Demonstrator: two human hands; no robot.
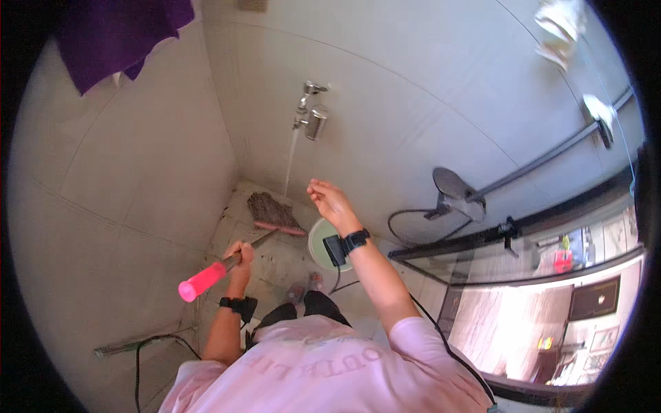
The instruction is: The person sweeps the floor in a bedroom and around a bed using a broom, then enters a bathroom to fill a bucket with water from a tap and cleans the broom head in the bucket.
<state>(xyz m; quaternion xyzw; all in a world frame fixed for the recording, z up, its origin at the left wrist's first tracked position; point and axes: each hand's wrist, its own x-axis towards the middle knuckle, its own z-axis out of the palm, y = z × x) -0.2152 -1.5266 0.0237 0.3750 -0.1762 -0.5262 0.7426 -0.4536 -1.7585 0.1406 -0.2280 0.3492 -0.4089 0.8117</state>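
My left hand (239, 258) is closed around the shaft of a mop, just below its pink handle grip (202, 281). The mop's grey, shaggy head (270, 209), on a pink bar, rests on the floor in the corner. Water runs from a metal wall tap (303, 113) in a thin stream down onto or just behind the mop head. My right hand (330, 203) is raised to the right of the stream, holding nothing, its fingers loosely stretched and slightly bent. Below that wrist a pale green bucket (318, 242) stands on the floor, partly hidden by the arm.
Black straps with small boxes and cables sit on both wrists. A shower head (451, 184) with its hose and rail is fixed to the right wall. A glass door frame (475, 255) stands at right. A floor drain (134, 344) lies at lower left; purple cloth (117, 38) hangs upper left.
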